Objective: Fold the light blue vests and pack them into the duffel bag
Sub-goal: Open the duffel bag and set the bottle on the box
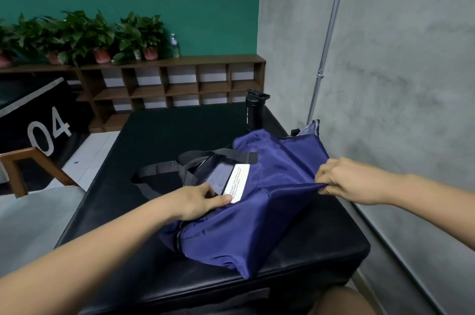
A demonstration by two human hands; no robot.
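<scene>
1. The duffel bag [246,224] lies slumped on the black padded surface [159,139], near its right edge. It is thin navy nylon, so I judge it light, floppy and rather slick. It has no stiffness of its own and the mouth will sag shut unless it is held apart.
2. The best holds are probably the rim of the opening beside the white label [237,183], or the dark webbing straps [180,168], since smooth panels would slide through a loose grip.
3. The left hand [203,201] grips the rim by the label, with the thumb laid on top and the fingers curled at the edge.
4. The right hand [341,178] pinches a ridge of the bag's fabric between curled fingers and thumb, pulling it taut toward the right.
5. A pale blue cloth [312,128] peeks out behind the bag's far corner. It may be a vest, but I cannot tell; no folded vest shows.
</scene>
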